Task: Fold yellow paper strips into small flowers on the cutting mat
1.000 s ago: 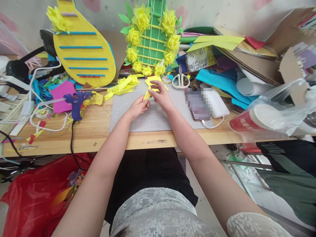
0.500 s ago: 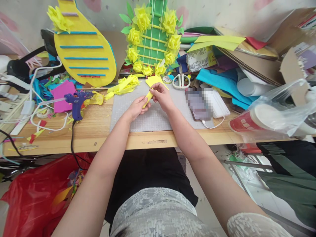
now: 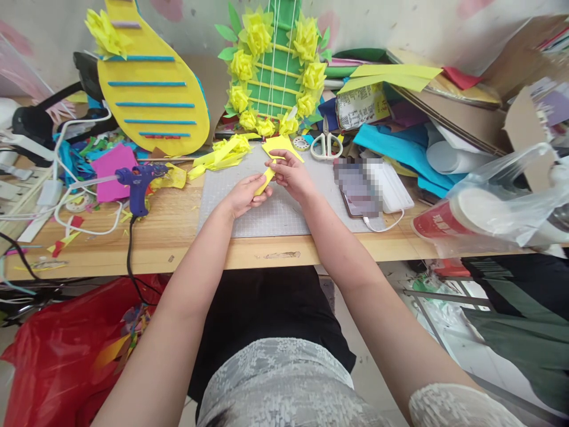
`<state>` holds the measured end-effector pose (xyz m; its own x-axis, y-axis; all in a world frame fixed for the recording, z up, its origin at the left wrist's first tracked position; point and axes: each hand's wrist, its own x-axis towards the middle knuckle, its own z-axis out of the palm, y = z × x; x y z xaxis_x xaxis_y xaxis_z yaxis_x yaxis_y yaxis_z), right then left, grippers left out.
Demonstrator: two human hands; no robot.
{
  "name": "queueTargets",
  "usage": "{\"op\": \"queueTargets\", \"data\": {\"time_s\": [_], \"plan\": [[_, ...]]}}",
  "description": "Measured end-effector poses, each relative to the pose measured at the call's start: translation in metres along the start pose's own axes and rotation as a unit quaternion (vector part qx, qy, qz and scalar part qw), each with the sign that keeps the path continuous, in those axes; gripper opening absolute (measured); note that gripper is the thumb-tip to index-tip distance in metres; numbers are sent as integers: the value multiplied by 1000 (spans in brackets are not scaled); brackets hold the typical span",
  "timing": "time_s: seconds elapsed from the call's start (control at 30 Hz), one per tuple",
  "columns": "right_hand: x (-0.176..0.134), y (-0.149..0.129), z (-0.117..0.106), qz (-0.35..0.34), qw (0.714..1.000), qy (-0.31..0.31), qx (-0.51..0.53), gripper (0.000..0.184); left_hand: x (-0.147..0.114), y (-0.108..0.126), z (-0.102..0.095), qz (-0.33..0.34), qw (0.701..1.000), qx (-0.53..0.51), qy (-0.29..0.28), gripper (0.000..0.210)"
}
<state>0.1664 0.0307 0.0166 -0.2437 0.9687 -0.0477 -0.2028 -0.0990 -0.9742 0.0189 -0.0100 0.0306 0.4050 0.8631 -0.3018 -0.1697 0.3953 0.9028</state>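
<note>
Between my hands is a narrow strip of folded yellow paper [image 3: 265, 180], tilted over the grey cutting mat [image 3: 284, 219]. My left hand [image 3: 247, 194] is closed round its lower end. The fingertips of my right hand [image 3: 290, 173] pinch its upper end. Just behind my hands lie flat yellow paper squares [image 3: 281, 145]. To their left sits a heap of yellow paper strips [image 3: 224, 155]. White-handled scissors [image 3: 326, 146] and a roll of tape [image 3: 301, 142] rest at the mat's far edge.
A purple glue gun [image 3: 140, 187] stands at left beside magenta paper [image 3: 113, 169]. Two paper instruments, one yellow [image 3: 153, 95] and one green with yellow flowers [image 3: 278, 71], lean at the back. Right are a phone [image 3: 359, 188], a power bank [image 3: 390, 185] and a bagged cup [image 3: 462, 213].
The upper end of the yellow strip has gone from squared to narrower and pointed under my right fingertips. Both hands have stayed almost in place.
</note>
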Motion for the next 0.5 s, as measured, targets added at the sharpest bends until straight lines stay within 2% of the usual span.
{"op": "queueTargets", "data": {"time_s": [0.17,0.27,0.37,0.5], "plan": [[4,7,-3,-27,999,7,-30,43,1,-1,1,-1,1000,25,5,18],[5,10,-3,-22,998,24,-45,47,7,-6,1,62,995,62,56,18],[4,10,0,-22,999,14,-47,47,13,-12,0,130,978,117,112,18],[5,10,3,-28,998,36,-39,42,15,-13,0,139,973,148,108,17]]}}
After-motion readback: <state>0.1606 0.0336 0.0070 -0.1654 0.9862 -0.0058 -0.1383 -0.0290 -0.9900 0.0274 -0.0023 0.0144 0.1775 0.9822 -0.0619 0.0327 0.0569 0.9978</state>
